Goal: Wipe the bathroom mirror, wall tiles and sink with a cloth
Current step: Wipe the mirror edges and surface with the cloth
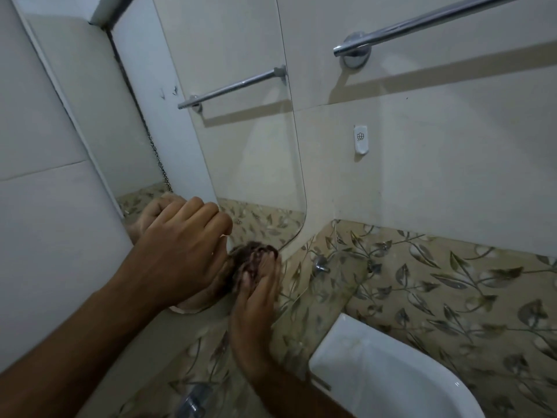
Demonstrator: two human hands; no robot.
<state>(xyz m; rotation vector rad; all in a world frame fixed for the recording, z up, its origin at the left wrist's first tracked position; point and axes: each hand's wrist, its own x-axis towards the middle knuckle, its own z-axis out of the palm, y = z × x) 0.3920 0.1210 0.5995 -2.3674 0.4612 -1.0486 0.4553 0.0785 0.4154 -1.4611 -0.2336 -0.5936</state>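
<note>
The mirror (241, 131) hangs on the beige wall, its rounded lower corner just above the leaf-patterned wall tiles (452, 282). My right hand (256, 297) presses a dark brown cloth (251, 256) against the mirror's bottom edge near that corner. My left hand (184, 245) is curled into a fist resting on the lower part of the mirror, left of the cloth, and its reflection shows behind it. The white sink (391, 375) is at the lower right, below both hands.
A chrome towel bar (422, 22) runs along the wall at the upper right and is reflected in the mirror. A white wall hook (360, 139) sits right of the mirror. A small wall tap (321, 264) sticks out above the sink, and another chrome tap (193, 399) is at the bottom edge.
</note>
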